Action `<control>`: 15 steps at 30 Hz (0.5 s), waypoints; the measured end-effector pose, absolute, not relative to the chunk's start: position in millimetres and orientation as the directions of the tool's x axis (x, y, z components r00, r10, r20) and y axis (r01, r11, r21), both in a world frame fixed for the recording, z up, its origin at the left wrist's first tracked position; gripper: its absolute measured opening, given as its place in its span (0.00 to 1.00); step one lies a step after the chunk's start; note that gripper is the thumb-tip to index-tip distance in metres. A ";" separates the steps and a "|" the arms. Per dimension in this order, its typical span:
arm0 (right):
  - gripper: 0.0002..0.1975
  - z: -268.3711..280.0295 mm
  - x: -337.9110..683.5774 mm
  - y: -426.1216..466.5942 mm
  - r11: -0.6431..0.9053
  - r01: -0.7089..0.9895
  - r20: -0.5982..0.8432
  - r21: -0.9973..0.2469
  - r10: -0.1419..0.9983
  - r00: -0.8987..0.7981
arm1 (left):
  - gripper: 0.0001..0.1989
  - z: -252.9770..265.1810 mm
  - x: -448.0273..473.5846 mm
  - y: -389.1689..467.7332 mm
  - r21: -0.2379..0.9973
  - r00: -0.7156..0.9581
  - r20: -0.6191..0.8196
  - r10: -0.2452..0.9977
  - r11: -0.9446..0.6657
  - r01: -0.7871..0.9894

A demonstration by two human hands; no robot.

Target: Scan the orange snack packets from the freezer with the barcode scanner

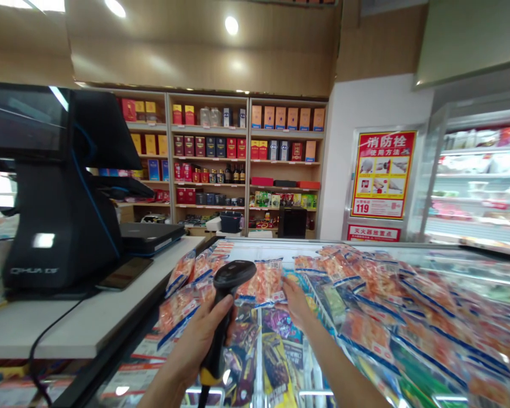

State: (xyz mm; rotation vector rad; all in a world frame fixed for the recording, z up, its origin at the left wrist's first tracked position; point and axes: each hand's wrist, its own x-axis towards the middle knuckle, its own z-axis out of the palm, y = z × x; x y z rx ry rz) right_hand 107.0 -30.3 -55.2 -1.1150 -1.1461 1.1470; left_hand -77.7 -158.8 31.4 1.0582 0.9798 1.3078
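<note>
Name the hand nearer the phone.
Left. The left hand, holding the scanner, is right of the phone; the right hand, holding a snack packet, is farther right.

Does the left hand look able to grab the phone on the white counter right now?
Probably not: the left hand is wrapped around the scanner and would likely need freeing first, though nothing appears to cover the phone.

place: shop | shelves (248, 170) of boxed goods (281, 118) | checkout terminal (63, 221) | barcode scanner (233, 273) | food packets (268, 280)
</note>
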 end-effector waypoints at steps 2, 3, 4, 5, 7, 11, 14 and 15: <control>0.29 -59.3 94.4 -27.8 0.148 0.141 0.165 -0.979 0.979 0.119 | 0.16 32.3 -79.8 -160.3 0.968 0.037 0.028 0.999 -0.018 -0.250; 0.29 -61.6 89.2 -28.0 0.200 0.280 0.245 -0.939 0.960 0.138 | 0.15 32.5 -80.6 -160.8 0.969 0.042 0.033 0.999 -0.021 -0.248; 0.30 -64.0 84.5 -29.4 0.254 0.418 0.333 -0.872 0.934 0.129 | 0.15 32.5 -81.1 -161.2 0.969 0.048 0.040 0.998 -0.027 -0.245; 0.30 -66.3 80.3 -31.9 0.302 0.538 0.409 -0.787 0.908 0.088 | 0.14 32.4 -81.6 -161.4 0.970 0.055 0.049 0.997 -0.034 -0.243; 0.31 -70.4 72.2 -38.7 0.360 0.699 0.477 -0.618 0.878 -0.030 | 0.14 31.7 -82.5 -161.5 0.970 0.062 0.061 0.996 -0.044 -0.238; 0.30 -73.4 54.0 -45.0 0.307 0.824 0.375 -0.477 0.919 -0.125 | 0.14 30.2 -85.0 -162.1 0.975 0.034 0.049 0.998 -0.040 -0.218; 0.29 -69.0 38.0 -36.5 0.228 0.851 0.293 -0.473 0.952 -0.092 | 0.14 30.7 -87.3 -162.4 0.974 0.023 0.046 0.999 -0.040 -0.222; 0.29 -66.6 32.9 -32.2 0.218 0.852 0.279 -0.476 0.956 -0.090 | 0.14 31.3 -87.8 -162.3 0.974 0.022 0.043 0.999 -0.038 -0.224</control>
